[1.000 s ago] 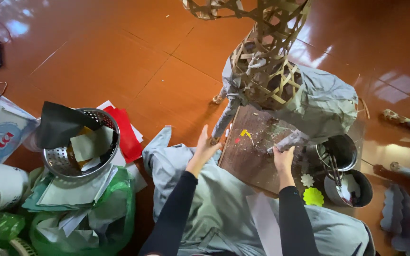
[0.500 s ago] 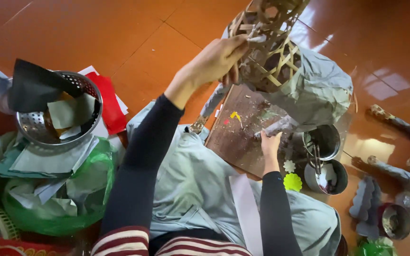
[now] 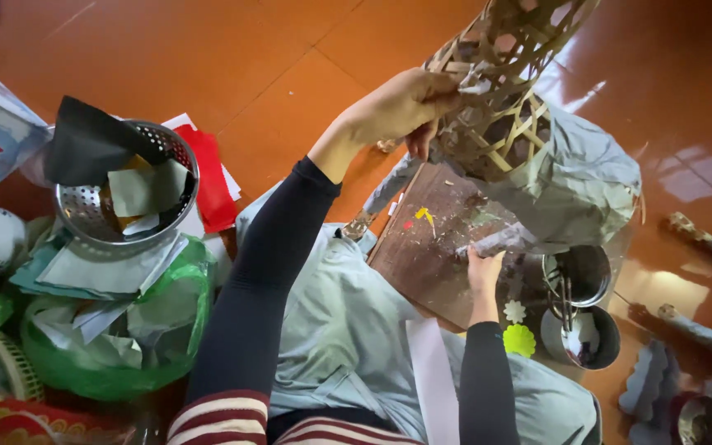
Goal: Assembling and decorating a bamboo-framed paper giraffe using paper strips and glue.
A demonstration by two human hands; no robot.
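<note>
A tall woven bamboo frame (image 3: pixel 508 91), partly covered in grey paper (image 3: pixel 583 177), stands on the orange tiled floor in front of me. My left hand (image 3: pixel 401 107) is raised and its fingers grip the frame's left side. Lower down, my right hand (image 3: pixel 484 268) holds a strip of grey paper (image 3: pixel 500 241) over a brown wooden board (image 3: pixel 430 247) that rests on my lap. Paint and glue spots mark the board.
A metal colander (image 3: pixel 125 194) with paper scraps sits at the left, over a green plastic bag (image 3: pixel 117 338) and red paper (image 3: pixel 212 185). Two small metal pots (image 3: pixel 578 305) with a spoon stand to the right, beside paper flowers (image 3: pixel 519 339).
My left hand rose from the board's left edge up to the bamboo frame and took hold of it. The right hand stayed at the board's far edge with the paper strip.
</note>
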